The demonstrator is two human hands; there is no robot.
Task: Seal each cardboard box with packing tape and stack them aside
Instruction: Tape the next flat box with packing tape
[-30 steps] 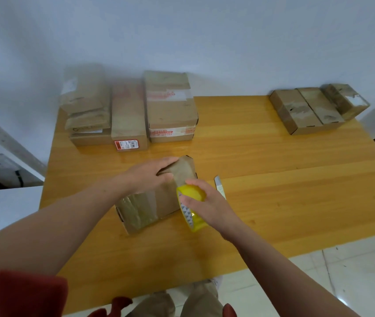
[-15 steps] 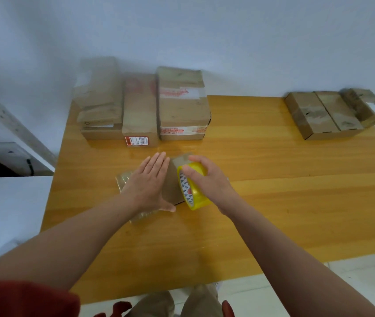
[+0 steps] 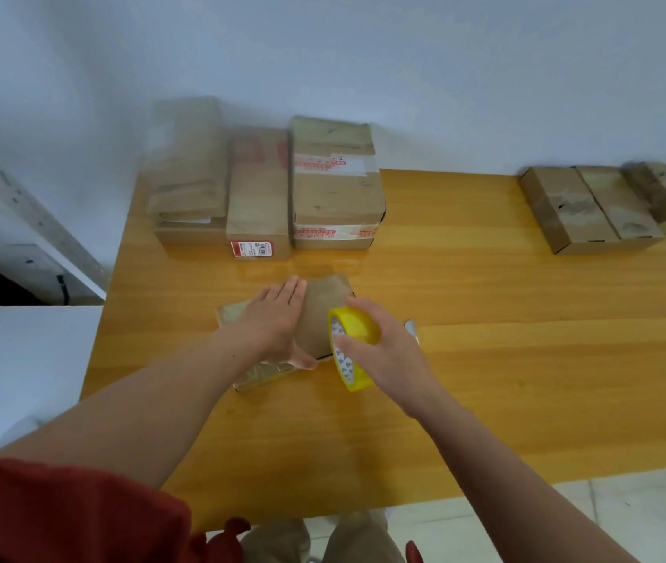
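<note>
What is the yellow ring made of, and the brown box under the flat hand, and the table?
The yellow ring looks like glossy plastic tape, see-through yellow, wound on a printed white core. The brown box looks like matte cardboard with shiny tape strips. The table looks like varnished wood or wood-look laminate: orange grain lines, reflections.

You've got a red sleeve [image 3: 59, 509] on your left upper arm, bare forearms, and khaki trousers [image 3: 347, 538].
</note>
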